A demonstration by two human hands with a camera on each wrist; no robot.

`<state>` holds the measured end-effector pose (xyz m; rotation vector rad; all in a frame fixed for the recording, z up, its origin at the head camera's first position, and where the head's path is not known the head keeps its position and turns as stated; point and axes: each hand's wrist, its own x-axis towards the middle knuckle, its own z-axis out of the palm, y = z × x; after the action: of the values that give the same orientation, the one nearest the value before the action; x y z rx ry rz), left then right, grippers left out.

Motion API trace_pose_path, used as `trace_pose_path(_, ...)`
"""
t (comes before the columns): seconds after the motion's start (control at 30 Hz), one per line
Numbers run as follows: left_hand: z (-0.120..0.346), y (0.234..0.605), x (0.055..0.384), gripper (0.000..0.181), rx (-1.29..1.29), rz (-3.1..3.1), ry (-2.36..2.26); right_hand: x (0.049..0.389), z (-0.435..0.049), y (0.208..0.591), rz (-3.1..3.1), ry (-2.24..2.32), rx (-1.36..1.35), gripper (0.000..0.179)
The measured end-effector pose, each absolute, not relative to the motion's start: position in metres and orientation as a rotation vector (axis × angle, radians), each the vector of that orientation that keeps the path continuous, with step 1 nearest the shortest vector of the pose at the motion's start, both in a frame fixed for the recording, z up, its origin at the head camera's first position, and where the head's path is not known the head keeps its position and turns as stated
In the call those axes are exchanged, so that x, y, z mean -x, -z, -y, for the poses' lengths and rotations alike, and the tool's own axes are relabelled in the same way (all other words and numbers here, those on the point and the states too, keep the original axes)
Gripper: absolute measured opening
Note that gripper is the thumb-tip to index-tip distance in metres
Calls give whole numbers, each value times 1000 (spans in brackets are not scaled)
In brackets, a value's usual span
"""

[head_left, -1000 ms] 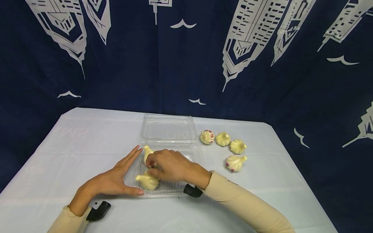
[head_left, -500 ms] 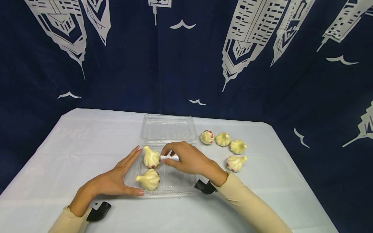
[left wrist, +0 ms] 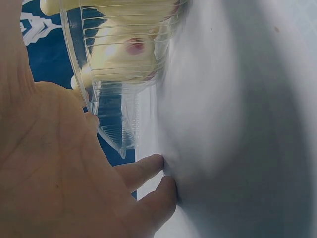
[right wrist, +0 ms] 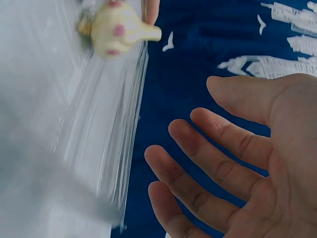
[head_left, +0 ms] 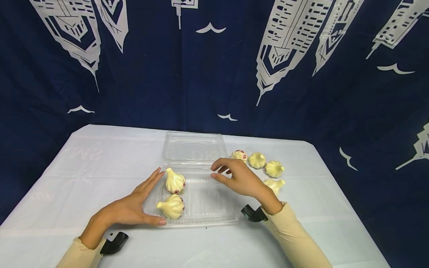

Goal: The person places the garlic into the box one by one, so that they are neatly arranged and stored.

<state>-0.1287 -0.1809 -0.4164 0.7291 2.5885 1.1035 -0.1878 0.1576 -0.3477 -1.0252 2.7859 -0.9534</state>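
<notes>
White table (head_left: 83,178), two garlics (head_left: 175,181) in box (head_left: 214,217) at 9 o'clock so far, four still outside at 2; left hand (head_left: 130,207), right hand (head_left: 238,178) gripping nothing.

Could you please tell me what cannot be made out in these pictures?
Head: the right hand hides part of the leftmost loose bulb; its wrist hides part of the nearest loose bulb.
Left wrist: one boxed bulb is cut off by the top edge.
Right wrist: blur softens the spotted bulb, losing fine detail.
</notes>
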Motion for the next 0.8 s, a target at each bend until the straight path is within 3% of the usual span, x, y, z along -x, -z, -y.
trace_pose_path(0.8,180,417,130,128,-731,-2596,-1099,187,-242,356,-2927,1037,750,19)
